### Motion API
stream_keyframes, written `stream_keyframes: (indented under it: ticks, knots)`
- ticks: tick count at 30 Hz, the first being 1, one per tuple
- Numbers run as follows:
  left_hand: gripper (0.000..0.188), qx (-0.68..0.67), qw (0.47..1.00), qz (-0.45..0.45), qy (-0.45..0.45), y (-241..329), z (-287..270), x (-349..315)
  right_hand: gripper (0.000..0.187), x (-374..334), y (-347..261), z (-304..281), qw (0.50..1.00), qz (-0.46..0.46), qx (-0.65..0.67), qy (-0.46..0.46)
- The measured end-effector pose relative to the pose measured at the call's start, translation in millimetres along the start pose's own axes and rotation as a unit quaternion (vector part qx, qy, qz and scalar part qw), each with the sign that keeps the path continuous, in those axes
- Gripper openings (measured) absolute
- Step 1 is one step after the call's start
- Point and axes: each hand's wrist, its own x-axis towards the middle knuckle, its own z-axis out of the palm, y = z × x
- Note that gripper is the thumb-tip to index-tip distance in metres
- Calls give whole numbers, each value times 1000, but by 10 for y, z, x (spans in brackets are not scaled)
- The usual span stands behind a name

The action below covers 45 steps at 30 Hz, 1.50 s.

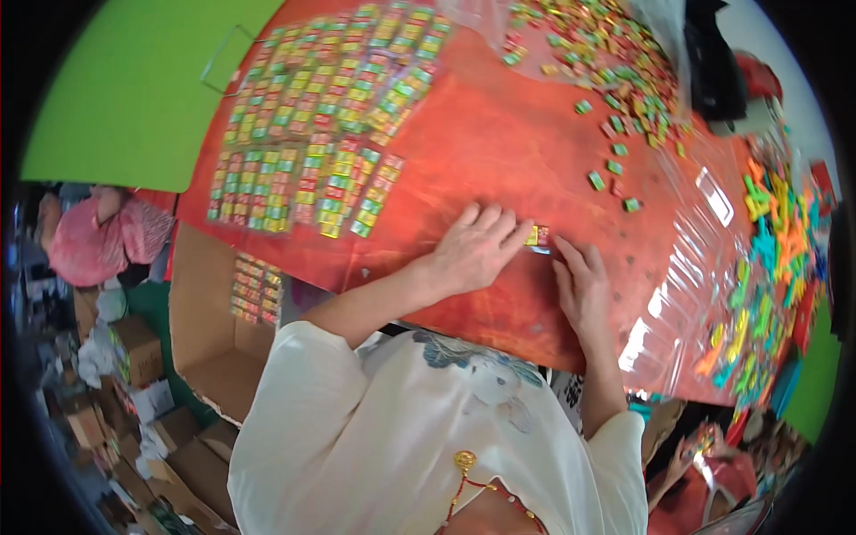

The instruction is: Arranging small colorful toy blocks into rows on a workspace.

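Observation:
A short row of small yellow and red blocks (538,235) lies on the red table covering, between my two hands. My left hand (477,251) rests on the covering with its fingers spread, one fingertip against the yellow end of the row. My right hand (582,285) is just right of the row, fingers apart and bent toward the red end. A small pale patch shows under the row; I cannot tell what it is. Farther left lie many flat strips of similar blocks (339,98), in green, yellow and red, side by side in clear wrapping.
Loose blocks (624,80) spill from clear plastic at the far right. Bright plastic toy pieces (776,232) heap along the right edge beside clear plastic sheeting (678,294). An open cardboard box (209,330) holds wrapped strips at left. Other people sit left (102,232) and lower right (704,481).

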Motion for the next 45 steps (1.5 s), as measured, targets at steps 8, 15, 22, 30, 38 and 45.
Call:
stream_keyframes:
  ticks: [8,15,22,30,38,45]
  knots:
    - [52,99,956,-271,49,-379,-539,-338,30,-15,56,-11,999,-15,8,28]
    - [55,195,934,-299,-6,-618,-360,-578,32,71,281,-2,999,-5,34,40]
    - [51,149,961,-230,25,-443,-503,-216,53,546,774,-246,972,87,-145,165]
    - [49,-56,994,-49,74,-795,111,1515,60,1352,971,-244,974,100,-145,141]
    - [59,-131,987,-91,23,-1530,643,3013,56,2350,1443,-474,964,46,-177,192]
    - [74,-85,991,-86,-56,-2038,974,3709,50,3234,2114,-600,967,-31,-212,137]
